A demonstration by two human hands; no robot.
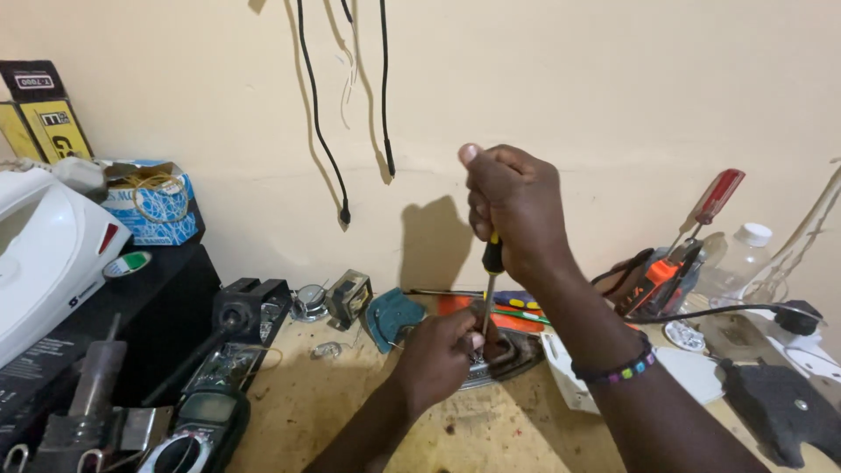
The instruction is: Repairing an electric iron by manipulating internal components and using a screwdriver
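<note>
**Driving a screw into an iron soleplate**

The right hand (512, 210) is closed in a fist around the top of a screwdriver (491, 285) with a black-and-yellow handle, held upright with its shaft pointing straight down. The left hand (442, 350) is curled low at the tip, fingers pinched on the metal iron soleplate (508, 359) that lies flat near the middle of the tabletop (350, 412); whether it also grips the shaft cannot be told.

To do this well, I judge the shaft should stay vertical over the screw head, with downward pressure from the upper fist so the tip does not slip out, while the lower hand keeps the plate from turning.

The tabletop is worn, pale and stained, and crowded: a green multimeter (197, 429) at the near left, a small transformer (349, 298) behind, a red-handled screwdriver (714, 201) standing in a holder at right, beside a clear plastic bottle (740, 258). A white clothes iron (44, 254) sits on a dark box at far left. Black cables (320, 131) hang down the cream wall.
</note>
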